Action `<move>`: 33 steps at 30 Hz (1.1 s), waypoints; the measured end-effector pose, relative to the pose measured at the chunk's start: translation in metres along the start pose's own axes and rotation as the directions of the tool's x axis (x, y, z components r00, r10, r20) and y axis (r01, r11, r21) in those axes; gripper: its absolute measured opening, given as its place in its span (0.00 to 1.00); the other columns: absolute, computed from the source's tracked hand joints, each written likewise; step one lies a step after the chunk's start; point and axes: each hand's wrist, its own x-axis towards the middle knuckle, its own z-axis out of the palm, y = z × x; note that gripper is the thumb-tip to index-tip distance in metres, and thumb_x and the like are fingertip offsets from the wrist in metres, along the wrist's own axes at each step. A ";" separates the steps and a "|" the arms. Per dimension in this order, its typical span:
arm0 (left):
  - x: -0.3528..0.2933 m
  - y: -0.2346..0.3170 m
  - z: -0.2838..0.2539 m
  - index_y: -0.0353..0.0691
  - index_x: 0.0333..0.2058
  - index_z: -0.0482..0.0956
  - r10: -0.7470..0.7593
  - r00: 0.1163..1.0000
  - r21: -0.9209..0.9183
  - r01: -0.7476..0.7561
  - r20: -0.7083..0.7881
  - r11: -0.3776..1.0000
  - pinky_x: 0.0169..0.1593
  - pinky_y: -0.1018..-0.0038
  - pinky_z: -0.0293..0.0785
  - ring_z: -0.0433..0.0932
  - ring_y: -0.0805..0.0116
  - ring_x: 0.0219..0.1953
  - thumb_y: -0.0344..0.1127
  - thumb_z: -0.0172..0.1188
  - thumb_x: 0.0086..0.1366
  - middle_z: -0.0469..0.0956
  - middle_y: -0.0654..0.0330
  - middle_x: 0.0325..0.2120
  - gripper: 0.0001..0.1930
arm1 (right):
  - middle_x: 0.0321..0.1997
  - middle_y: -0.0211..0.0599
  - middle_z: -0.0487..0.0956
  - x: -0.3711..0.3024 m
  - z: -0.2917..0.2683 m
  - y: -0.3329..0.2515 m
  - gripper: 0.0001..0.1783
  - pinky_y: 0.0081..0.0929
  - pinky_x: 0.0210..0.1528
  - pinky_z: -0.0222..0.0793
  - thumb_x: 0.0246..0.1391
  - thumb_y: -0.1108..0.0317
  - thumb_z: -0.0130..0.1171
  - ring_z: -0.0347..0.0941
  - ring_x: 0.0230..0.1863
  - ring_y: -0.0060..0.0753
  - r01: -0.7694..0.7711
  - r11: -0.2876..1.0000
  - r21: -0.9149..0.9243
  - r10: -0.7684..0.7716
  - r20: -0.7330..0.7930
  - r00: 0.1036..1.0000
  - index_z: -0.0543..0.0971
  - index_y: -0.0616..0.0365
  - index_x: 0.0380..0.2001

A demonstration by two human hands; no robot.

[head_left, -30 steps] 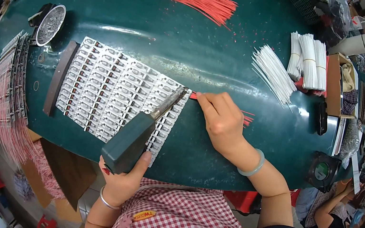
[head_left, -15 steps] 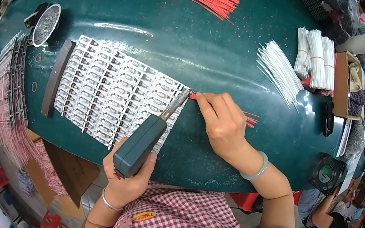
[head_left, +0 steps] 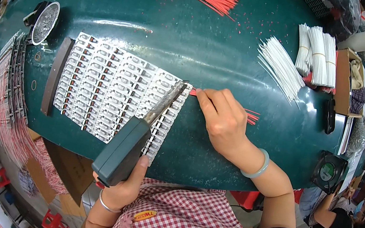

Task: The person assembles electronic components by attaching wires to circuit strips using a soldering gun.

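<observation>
A dark bar (head_left: pixel 57 76) borders the left of the white panel (head_left: pixel 100 86); green tabletop (head_left: pixel 232 50) separates it from white wires (head_left: pixel 280 65). Right fingers (head_left: pixel 210 106) pinch red wires (head_left: pixel 193 91) by its upper-right corner; left fingers (head_left: pixel 138 172) wrap a soldering gun (head_left: pixel 122 151).

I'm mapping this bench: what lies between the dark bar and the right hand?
The head view shows the white panel beside the dark bar, the green tool's metal rod over the panel's right side, then red wires at the right hand.
</observation>
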 end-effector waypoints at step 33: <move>0.010 0.006 0.007 0.28 0.35 0.81 0.137 0.988 0.106 -0.144 0.067 0.984 0.32 0.73 0.73 0.77 0.63 0.26 0.21 0.66 0.52 0.78 0.53 0.29 0.10 | 0.35 0.41 0.80 -0.007 0.003 -0.007 0.19 0.29 0.30 0.74 0.38 0.79 0.62 0.75 0.31 0.37 0.021 0.999 0.044 -0.020 -0.019 1.000 0.80 0.70 0.39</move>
